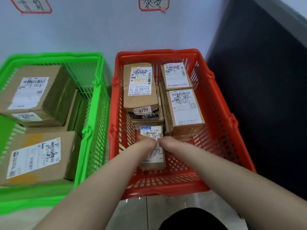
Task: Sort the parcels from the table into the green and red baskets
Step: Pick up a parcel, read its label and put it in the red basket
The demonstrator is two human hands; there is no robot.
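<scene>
A small cardboard parcel (151, 131) with a white label lies inside the red basket (221, 123), near its front. My left hand (146, 143) and my right hand (167, 144) both rest on top of it with fingers curled over it; whether they grip it is hard to tell. Behind it in the red basket lie three labelled parcels: a long one (139, 87) at the left, two smaller ones (176, 77) (184, 110) at the right. The green basket (93, 123) at the left holds two large cardboard boxes (34, 95) (36, 158).
Both baskets stand on a tiled floor (132, 213) against a pale wall. Two handwritten signs (153, 3) (29, 4) hang on the wall, one above each basket. A dark panel (259, 97) rises to the right of the red basket.
</scene>
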